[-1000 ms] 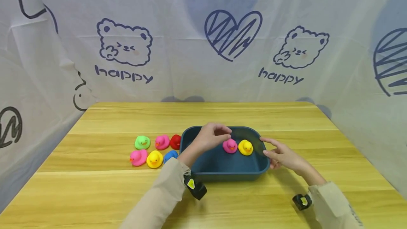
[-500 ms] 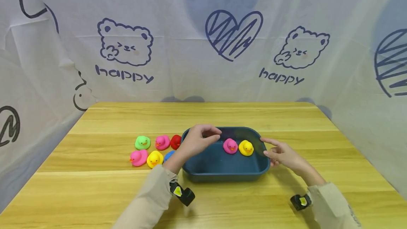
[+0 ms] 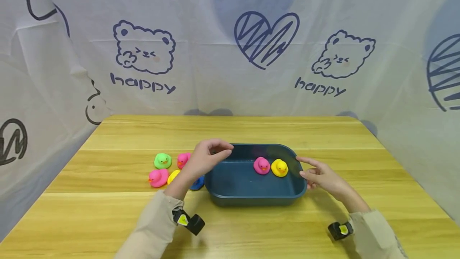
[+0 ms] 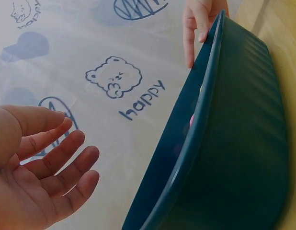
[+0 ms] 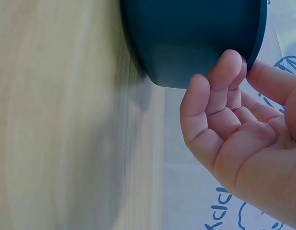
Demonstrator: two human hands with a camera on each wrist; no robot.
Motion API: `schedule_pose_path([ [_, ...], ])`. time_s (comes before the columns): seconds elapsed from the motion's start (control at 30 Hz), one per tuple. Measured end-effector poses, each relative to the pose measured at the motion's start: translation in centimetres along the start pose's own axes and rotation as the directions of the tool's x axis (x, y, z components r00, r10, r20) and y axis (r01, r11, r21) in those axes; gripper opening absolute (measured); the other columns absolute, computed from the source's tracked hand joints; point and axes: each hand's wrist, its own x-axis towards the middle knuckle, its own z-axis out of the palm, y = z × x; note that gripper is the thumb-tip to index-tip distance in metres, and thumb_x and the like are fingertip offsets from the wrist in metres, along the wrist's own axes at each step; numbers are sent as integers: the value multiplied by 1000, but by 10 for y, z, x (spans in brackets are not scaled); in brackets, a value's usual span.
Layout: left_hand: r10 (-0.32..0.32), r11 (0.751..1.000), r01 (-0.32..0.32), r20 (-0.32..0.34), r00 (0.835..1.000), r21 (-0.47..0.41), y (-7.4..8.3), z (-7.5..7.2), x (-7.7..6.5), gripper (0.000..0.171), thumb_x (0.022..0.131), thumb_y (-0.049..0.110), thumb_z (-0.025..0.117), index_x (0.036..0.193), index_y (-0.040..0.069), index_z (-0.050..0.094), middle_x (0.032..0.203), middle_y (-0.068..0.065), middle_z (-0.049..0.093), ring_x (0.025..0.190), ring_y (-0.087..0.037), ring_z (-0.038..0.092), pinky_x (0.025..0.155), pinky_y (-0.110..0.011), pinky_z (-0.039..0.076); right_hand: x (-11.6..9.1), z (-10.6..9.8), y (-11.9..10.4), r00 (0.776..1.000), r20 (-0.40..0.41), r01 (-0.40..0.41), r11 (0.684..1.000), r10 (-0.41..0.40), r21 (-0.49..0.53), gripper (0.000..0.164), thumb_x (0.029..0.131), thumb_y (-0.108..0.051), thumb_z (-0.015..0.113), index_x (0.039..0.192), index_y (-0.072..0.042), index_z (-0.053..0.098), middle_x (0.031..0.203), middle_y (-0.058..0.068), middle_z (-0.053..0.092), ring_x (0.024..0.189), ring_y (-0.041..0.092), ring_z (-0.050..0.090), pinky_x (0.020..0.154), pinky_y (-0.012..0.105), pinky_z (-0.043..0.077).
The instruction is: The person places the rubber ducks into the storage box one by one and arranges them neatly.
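Note:
A dark blue-green plastic tub [image 3: 251, 201] stands on the table, a pink rubber duck [image 3: 262, 166] and a yellow rubber duck [image 3: 280, 168] side by side in its right half. Over the tub's left end hovers my left hand [image 3: 206, 158], fingers loosely bent and nothing in them; the left wrist view shows its bare palm [image 4: 28, 191]. My right hand [image 3: 326, 178] holds the tub's right end. In the right wrist view its thumb is at the rim and curled fingers [image 5: 196, 103] rest against the outer wall.
Left of the tub sit a green duck [image 3: 163, 160], two pink ducks [image 3: 158, 178], a yellow duck [image 3: 173, 176] and a blue duck [image 3: 197, 183], some partly covered by the left hand and wrist. A printed cloth [image 3: 215, 71] hangs behind the wooden table [image 3: 108, 211].
My left hand has moved left, from above the pink duck in the tub to the tub's left end, now hiding the red duck. The right hand and tub stay put.

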Motion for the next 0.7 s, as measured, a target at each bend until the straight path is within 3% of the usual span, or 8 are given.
schedule_pose_path([
  [0.27, -34, 999, 35, -59, 998, 19, -3, -23, -10, 19, 86, 15, 60, 100, 3, 65, 98, -11, 63, 82, -19, 57, 69, -38, 49, -1, -1, 1, 1000, -3, -4, 1000, 4, 6, 60, 92, -13, 50, 139, 6, 18, 63, 8, 48, 54, 17, 51, 55, 31, 47],
  [0.7, -59, 996, 68, -150, 987, 62, -14, -65, -35, 24, 88, 15, 58, 105, -1, 62, 102, -13, 62, 90, -24, 55, 76, -28, 46, 1, -1, 3, 1000, 24, 10, 1000, -10, 7, 61, 92, -14, 50, 139, 6, 17, 62, 7, 49, 54, 18, 53, 55, 31, 48],
])
